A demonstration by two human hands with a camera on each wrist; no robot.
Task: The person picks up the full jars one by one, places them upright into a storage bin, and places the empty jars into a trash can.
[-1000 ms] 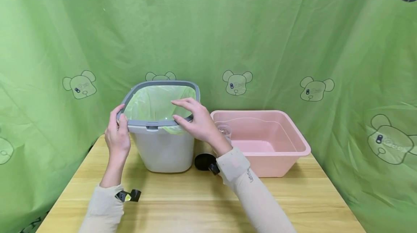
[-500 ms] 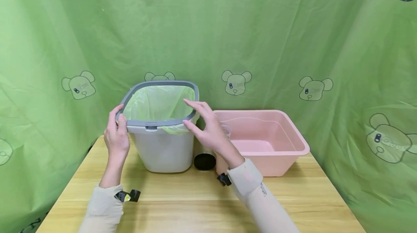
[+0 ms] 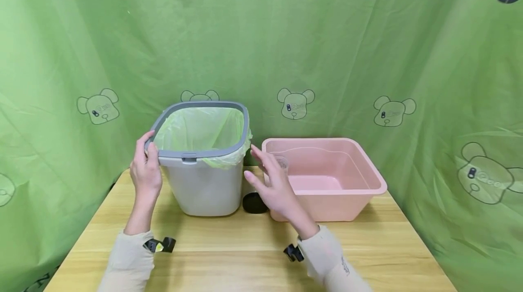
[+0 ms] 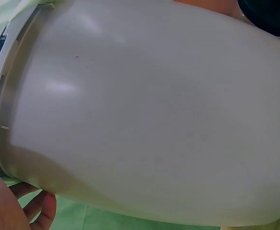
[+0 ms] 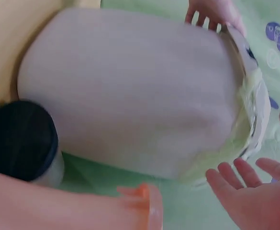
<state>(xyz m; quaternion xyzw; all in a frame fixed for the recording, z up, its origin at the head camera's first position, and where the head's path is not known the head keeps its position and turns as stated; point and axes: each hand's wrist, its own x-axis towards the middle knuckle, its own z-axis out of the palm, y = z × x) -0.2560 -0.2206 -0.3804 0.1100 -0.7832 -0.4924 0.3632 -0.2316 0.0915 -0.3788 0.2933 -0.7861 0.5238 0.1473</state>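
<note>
A pale trash bin [image 3: 208,192] with a grey rim ring [image 3: 196,153] stands on the table, lined with a thin green plastic bag [image 3: 200,128]. My left hand [image 3: 146,171] grips the ring at its front left corner, thumb on the near side. Beneath the rim, fingers of that hand show in the left wrist view beside the bin wall [image 4: 149,105]. On the right side, the bag's edge hangs out below the ring. My right hand [image 3: 278,187] is apart from the bin, fingers spread and holding nothing, between bin and pink basin [image 3: 327,205].
A container with a black end [image 3: 255,203] lies between the bin and the basin, partly hidden by my right hand. Inside the basin's left end is a clear plastic cup [image 3: 283,162]. A green curtain [image 3: 327,47] hangs behind the wooden table [image 3: 220,255].
My right hand has come off the bin's front right rim and moved right and down, toward the basin. The left hand keeps its grip on the rim.
</note>
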